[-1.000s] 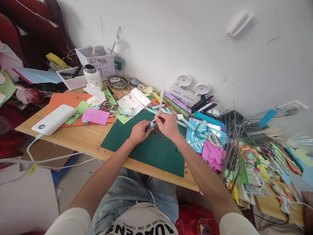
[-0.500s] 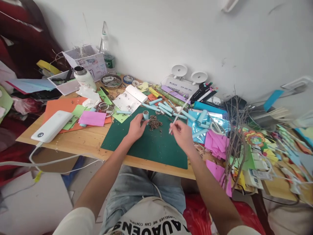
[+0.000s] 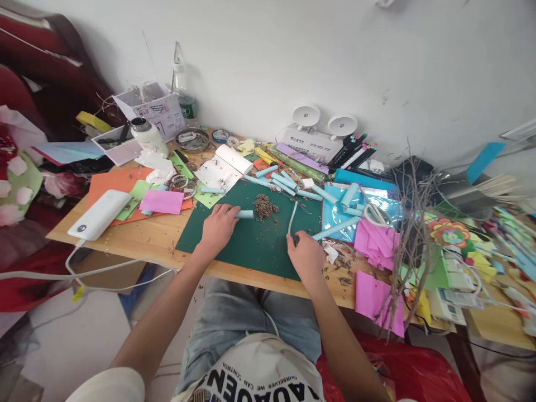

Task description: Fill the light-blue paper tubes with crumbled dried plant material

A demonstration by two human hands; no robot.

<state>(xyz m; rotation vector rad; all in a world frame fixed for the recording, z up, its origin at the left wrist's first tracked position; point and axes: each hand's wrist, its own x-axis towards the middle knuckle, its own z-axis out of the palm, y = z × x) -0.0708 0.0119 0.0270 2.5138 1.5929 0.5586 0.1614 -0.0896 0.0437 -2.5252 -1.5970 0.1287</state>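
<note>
My left hand [image 3: 218,226] is closed around one end of a light-blue paper tube [image 3: 245,214], which lies sideways just over the green cutting mat [image 3: 234,245]. Right of the tube's free end sits a small heap of brown crumbly bits [image 3: 264,207], with loose crumbs scattered below it. Over the mat's right part, my right hand [image 3: 305,251] has its fingers bent at the lower end of a thin whitish stick [image 3: 292,216]. The stick points away from me and looks slightly curved. My fingers partly cover both held things.
More light-blue tubes [image 3: 283,184] lie behind the mat, near a white router [image 3: 312,142]. Scissors [image 3: 379,215] and pink paper [image 3: 377,243] are at the right, beside dry twigs [image 3: 404,251]. On the left are a white power bank [image 3: 99,214] and an open white bottle [image 3: 148,135].
The stick has come away from the tube, and my right hand has moved right and toward me with it. The tube has gone from upright to lying sideways in my left hand.
</note>
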